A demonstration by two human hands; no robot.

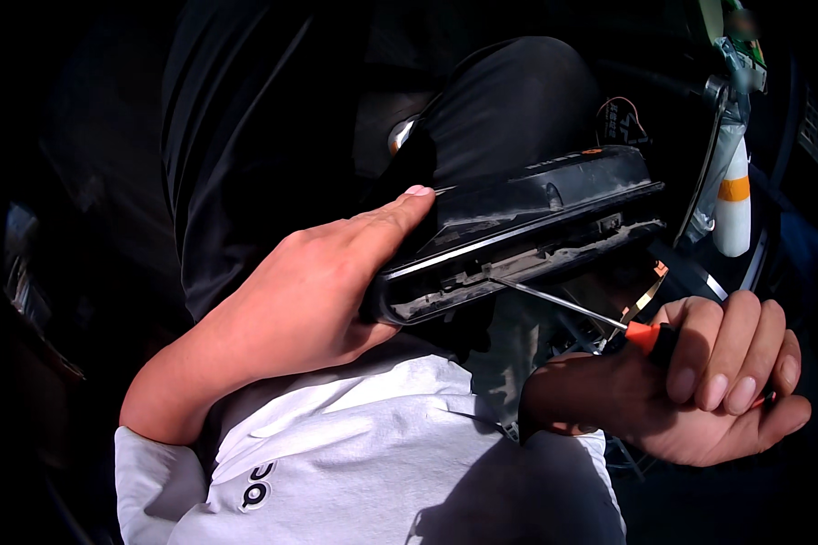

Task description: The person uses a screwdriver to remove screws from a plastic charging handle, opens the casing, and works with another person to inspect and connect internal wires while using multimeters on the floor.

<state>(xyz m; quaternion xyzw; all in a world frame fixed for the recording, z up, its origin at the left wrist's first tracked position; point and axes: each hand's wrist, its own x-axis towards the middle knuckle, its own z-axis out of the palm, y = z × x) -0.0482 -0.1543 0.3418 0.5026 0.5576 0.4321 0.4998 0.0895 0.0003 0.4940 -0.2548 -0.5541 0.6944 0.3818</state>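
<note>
A black, dusty plastic case (518, 204) rests across my lap, tilted, with a long open seam along the side facing me. My left hand (323, 277) clasps its left end, fingers over the top and thumb underneath. In my right hand (723, 381) is a screwdriver (641, 334) with an orange and black handle, the fingers wrapped round it. Its thin metal shaft reaches left to the case, and the tip is at the seam among dusty clips. What lies deeper inside the case is too dark to make out.
My dark-trousered knee (527, 100) is beyond the case. To the right are a white cylinder with an orange band (733, 204) and crumpled clear plastic (723, 163). A small round whitish thing (400, 136) shows beside my leg. Deep shadow hides most of the surroundings.
</note>
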